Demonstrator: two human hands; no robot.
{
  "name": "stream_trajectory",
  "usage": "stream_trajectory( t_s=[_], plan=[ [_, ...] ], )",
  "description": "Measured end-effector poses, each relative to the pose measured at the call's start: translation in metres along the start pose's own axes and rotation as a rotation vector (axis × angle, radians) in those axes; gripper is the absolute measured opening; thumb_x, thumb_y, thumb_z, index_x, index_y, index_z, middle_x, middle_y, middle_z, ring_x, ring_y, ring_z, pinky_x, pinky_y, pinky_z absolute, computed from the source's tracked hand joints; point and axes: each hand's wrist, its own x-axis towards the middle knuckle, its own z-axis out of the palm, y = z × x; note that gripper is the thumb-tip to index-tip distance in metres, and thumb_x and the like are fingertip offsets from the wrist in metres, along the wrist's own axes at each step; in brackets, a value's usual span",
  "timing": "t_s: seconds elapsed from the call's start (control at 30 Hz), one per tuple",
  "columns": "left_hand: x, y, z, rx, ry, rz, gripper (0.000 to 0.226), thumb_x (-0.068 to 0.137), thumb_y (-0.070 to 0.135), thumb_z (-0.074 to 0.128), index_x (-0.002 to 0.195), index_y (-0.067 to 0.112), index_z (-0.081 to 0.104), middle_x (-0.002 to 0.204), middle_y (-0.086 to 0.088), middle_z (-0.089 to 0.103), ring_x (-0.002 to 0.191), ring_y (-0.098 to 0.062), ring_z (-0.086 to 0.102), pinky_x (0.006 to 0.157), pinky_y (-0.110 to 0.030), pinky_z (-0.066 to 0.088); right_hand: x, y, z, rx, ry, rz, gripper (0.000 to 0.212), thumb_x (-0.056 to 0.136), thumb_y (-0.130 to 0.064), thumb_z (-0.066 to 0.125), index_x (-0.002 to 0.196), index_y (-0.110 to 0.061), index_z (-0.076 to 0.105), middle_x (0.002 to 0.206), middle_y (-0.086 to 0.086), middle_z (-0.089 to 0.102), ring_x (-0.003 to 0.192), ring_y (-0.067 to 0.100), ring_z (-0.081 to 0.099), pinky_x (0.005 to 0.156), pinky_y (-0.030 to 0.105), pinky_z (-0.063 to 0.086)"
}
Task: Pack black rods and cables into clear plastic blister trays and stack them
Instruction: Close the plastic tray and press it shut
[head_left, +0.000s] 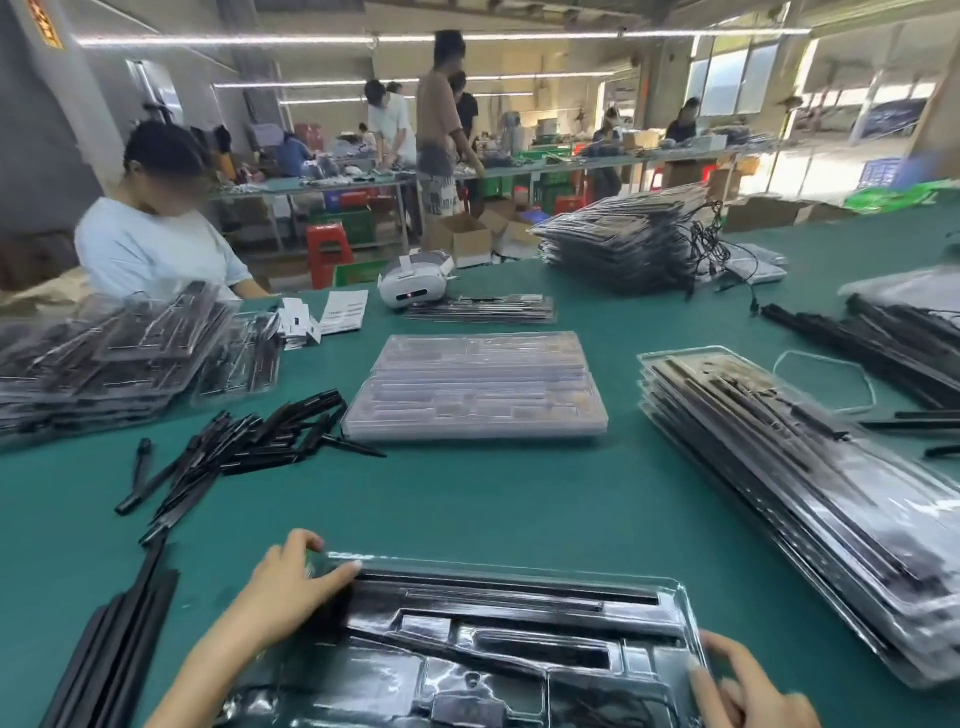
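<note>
Left hand (291, 582) rests on the far-left corner of the blister tray (519, 639), fingers loosely curved and pressing the rim; right hand (748, 686) holds the near-right edge, fingers bent over the rim. Tray lies on the green tabletop (493, 499) directly before the person, black rods already seated in its channels. Judged step: loading or pressing parts home. Filled trays stand stacked at right (800, 493); empty trays (478, 384) at centre; loose rods (244, 441) at left. Next move likely calls for checking seating, then lifting the tray level onto the right stack.
</note>
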Motion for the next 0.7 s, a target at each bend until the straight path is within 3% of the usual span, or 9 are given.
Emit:
stream_trajectory(
  t_s=[0.07,0.17,0.23,0.3,0.4,0.47,0.57,0.63,0.7],
  plan=[
    [0.007,-0.001,-0.010,-0.007,-0.095,-0.020,0.053,0.085,0.054,0.061,0.116,0.016,0.040,0.112,-0.003,0.052,0.097,-0.016,0.050,0.078,-0.027,0.039,0.003,-0.001,-0.001,0.023,-0.015,0.077,0.023,0.071,-0.001,0.080,0.078,-0.020,0.067,0.030,-0.014,0.032,0.038,0.008,0.035,0.054,0.017,0.035],
    [0.011,0.006,-0.038,-0.232,-0.362,0.013,0.055,0.072,0.066,0.067,0.091,0.015,0.063,0.080,0.005,0.065,0.071,-0.012,0.058,0.061,-0.021,0.038,0.019,-0.004,-0.016,0.119,-0.153,0.248,0.018,0.078,-0.017,0.076,0.081,-0.032,0.066,0.038,-0.015,0.052,0.041,0.005,0.045,0.051,0.021,0.039],
    [0.010,0.015,-0.059,-0.451,-0.431,0.030,0.052,0.066,0.067,0.071,0.092,0.022,0.077,0.093,0.005,0.075,0.078,-0.010,0.065,0.066,-0.019,0.043,0.039,-0.007,-0.028,0.317,-0.177,0.361,0.011,0.082,-0.023,0.074,0.084,-0.033,0.071,0.059,-0.010,0.069,0.057,-0.003,0.056,0.061,0.022,0.042],
    [0.007,0.029,-0.081,-0.531,-0.446,0.061,0.042,0.065,0.064,0.070,0.097,0.037,0.075,0.097,0.010,0.074,0.071,-0.008,0.060,0.056,-0.018,0.041,0.061,-0.015,-0.042,0.549,-0.172,0.433,0.008,0.086,-0.019,0.069,0.086,-0.025,0.074,0.085,-0.001,0.075,0.082,0.007,0.063,0.073,0.023,0.043],
    [0.002,0.045,-0.105,-0.648,-0.507,0.119,0.063,0.051,0.061,0.085,0.105,0.030,0.074,0.096,0.002,0.074,0.070,-0.011,0.058,0.063,-0.018,0.044,0.095,-0.036,-0.066,1.025,-0.248,0.532,0.015,0.085,-0.023,0.060,0.093,-0.014,0.070,0.094,0.002,0.069,0.084,0.014,0.064,0.073,0.027,0.052],
    [-0.008,0.053,-0.112,-0.706,-0.529,0.165,0.070,0.037,0.055,0.092,0.099,0.029,0.076,0.095,0.004,0.074,0.063,-0.006,0.063,0.058,-0.017,0.051,0.118,-0.053,-0.083,1.294,-0.344,0.538,0.034,0.079,-0.026,0.057,0.108,-0.010,0.067,0.099,0.007,0.066,0.085,0.016,0.064,0.070,0.026,0.058],
    [-0.034,0.072,-0.109,-0.827,-0.566,0.191,0.068,0.024,0.047,0.096,0.086,0.025,0.079,0.078,0.003,0.074,0.052,-0.007,0.063,0.049,-0.018,0.052,0.148,-0.079,-0.101,1.547,-0.341,0.458,0.053,0.078,-0.026,0.057,0.129,-0.009,0.057,0.113,0.009,0.067,0.102,0.021,0.064,0.090,0.034,0.054],
    [-0.052,0.086,-0.101,-0.888,-0.664,0.220,0.063,0.029,0.043,0.096,0.084,0.018,0.079,0.068,-0.002,0.070,0.046,-0.010,0.061,0.042,-0.019,0.048,0.161,-0.095,-0.100,1.774,-0.300,0.420,0.052,0.084,-0.023,0.056,0.132,-0.003,0.049,0.125,0.012,0.061,0.111,0.024,0.063,0.098,0.037,0.050],
    [-0.068,0.099,-0.090,-0.950,-0.790,0.310,0.055,0.048,0.039,0.092,0.091,0.010,0.076,0.070,-0.008,0.066,0.042,-0.015,0.058,0.038,-0.020,0.045,0.166,-0.112,-0.091,1.876,-0.338,0.370,0.047,0.090,-0.022,0.051,0.132,-0.003,0.048,0.126,0.010,0.060,0.114,0.022,0.061,0.100,0.036,0.048]
  ],
)
